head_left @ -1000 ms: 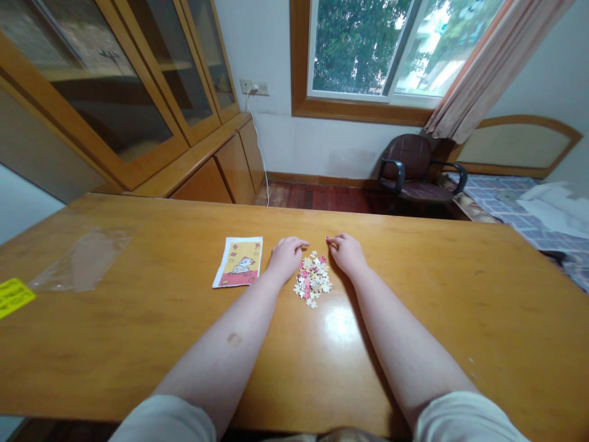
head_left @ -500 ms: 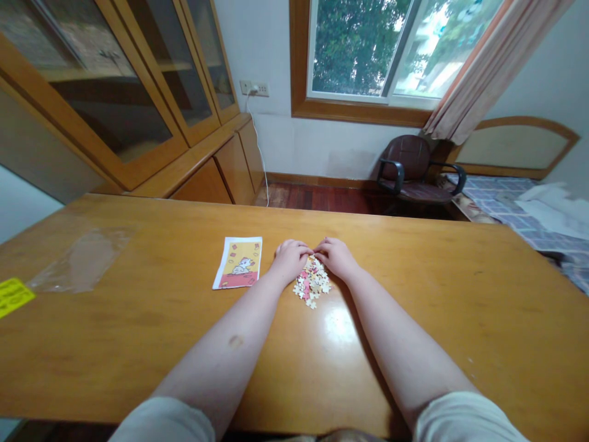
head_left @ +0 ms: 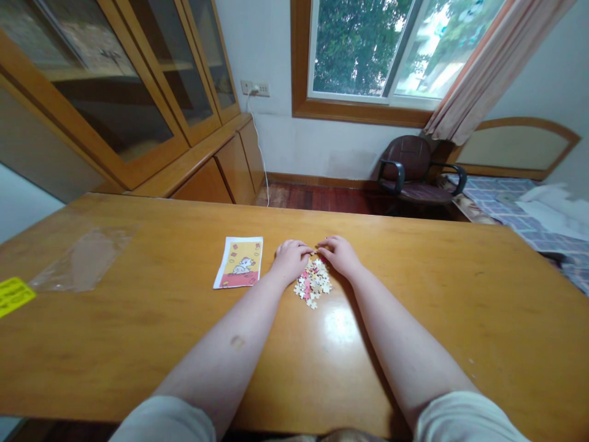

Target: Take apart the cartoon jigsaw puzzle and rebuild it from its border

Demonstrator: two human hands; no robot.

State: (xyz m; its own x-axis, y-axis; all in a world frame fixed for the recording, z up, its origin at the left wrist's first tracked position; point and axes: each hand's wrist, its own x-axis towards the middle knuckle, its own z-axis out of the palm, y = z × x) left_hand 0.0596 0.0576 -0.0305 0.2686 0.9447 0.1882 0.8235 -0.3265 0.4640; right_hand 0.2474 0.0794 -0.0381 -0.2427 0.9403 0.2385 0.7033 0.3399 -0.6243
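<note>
A small heap of jigsaw puzzle pieces (head_left: 315, 283), mostly pale with some pink and yellow, lies on the wooden table (head_left: 276, 380). At its upper left edge is my left hand (head_left: 291, 258), palm down, its fingers closed at a puzzle piece (head_left: 313, 252) by the fingertips. My right hand (head_left: 339, 255) is at the heap's upper right, thumb and forefinger a little apart, with nothing visible between them. Left of the heap lies a picture sheet (head_left: 239, 263) showing a white cartoon animal on yellow and pink.
A clear plastic bag (head_left: 85, 261) lies flat on the table's left side, near a yellow label (head_left: 15, 296) at the edge. Beyond the table stand a glass-door cabinet (head_left: 184, 147), a brown armchair (head_left: 409, 169) and a bed (head_left: 529, 202).
My right hand has drawn slightly up and away from my left, opening a small gap between the fingertips. A puzzle piece now shows there. The heap looks the same.
</note>
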